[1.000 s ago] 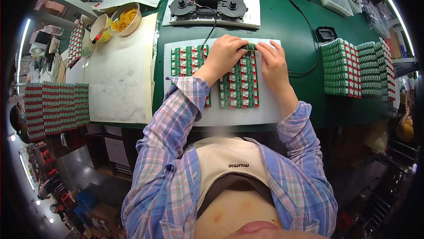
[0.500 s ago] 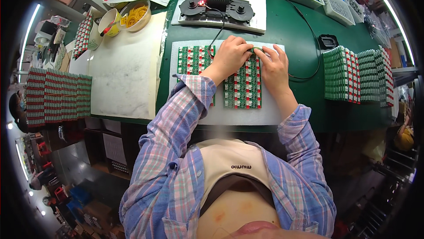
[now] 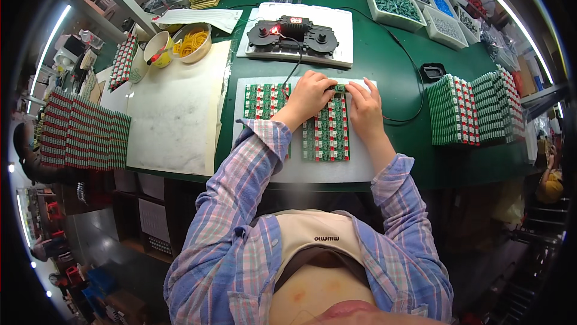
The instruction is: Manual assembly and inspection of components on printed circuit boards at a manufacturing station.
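Between my fingertips is a small dark-and-green piece [image 3: 339, 88], apparently a small circuit board, at the far end of the right-hand circuit board panel [image 3: 326, 135]. My left hand [image 3: 308, 98] pinches its left end, fingers closed. The thumb and a finger of my right hand [image 3: 365, 108] grip its right end; another finger sticks up. That panel is green with rows of white and red parts. A similar panel [image 3: 259, 99] lies to its left, partly covered by my left wrist and sleeve. Both rest on a white foam sheet [image 3: 357, 171].
Beyond the sheet sits a black two-reel device [image 3: 293, 35] with a red light, its cables trailing over the green table. Stacked panels stand right [image 3: 454, 111] and left [image 3: 84, 132]. Parts bins [image 3: 395, 9] are at the far right; a bowl of yellow bands [image 3: 192, 43] is far left.
The view has tilted, so the table sits lower in the picture. Both hands stay at the panel's far end, and the small piece now shows more plainly between the fingertips.
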Action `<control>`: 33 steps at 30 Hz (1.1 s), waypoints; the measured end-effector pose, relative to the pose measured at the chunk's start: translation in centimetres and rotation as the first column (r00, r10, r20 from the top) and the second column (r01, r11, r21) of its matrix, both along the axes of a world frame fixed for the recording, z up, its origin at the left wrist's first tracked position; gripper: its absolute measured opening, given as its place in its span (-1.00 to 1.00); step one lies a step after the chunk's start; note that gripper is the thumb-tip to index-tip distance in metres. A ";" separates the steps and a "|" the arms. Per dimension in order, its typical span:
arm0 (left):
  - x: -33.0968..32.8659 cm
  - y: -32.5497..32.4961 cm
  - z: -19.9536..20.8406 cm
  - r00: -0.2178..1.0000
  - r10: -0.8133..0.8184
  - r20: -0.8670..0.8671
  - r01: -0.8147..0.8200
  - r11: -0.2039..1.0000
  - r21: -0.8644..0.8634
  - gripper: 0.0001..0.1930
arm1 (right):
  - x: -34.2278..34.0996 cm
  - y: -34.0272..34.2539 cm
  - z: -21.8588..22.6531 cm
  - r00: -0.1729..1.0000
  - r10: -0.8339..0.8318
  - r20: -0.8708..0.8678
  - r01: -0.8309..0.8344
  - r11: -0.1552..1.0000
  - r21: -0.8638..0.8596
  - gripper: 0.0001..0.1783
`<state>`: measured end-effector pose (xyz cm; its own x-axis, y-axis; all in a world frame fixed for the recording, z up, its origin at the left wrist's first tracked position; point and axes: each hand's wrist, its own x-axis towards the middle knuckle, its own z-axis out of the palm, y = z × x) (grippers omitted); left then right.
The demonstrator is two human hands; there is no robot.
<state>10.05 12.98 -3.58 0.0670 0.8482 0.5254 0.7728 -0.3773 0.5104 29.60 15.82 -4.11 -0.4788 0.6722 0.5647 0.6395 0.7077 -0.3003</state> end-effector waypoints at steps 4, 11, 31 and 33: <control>-0.1 0.0 0.0 1.000 -0.002 0.011 0.002 1.000 -0.010 -0.77 | -0.1 0.1 0.2 1.000 0.004 -0.013 -0.004 1.000 -0.017 -0.59; -0.1 0.2 0.1 1.000 -0.012 0.002 0.012 1.000 -0.021 -0.76 | -0.1 0.3 0.2 0.999 0.010 -0.041 -0.012 0.999 -0.043 -0.61; 0.3 0.3 -0.5 0.975 0.128 -0.184 -0.131 0.991 -0.006 -0.76 | -0.3 0.3 0.9 0.995 -0.006 0.104 -0.011 0.987 0.161 -0.69; 0.5 0.3 -0.5 0.977 0.119 -0.177 -0.122 0.993 -0.004 -0.76 | 0.1 0.8 0.8 0.998 0.022 0.053 -0.028 0.994 0.103 -0.71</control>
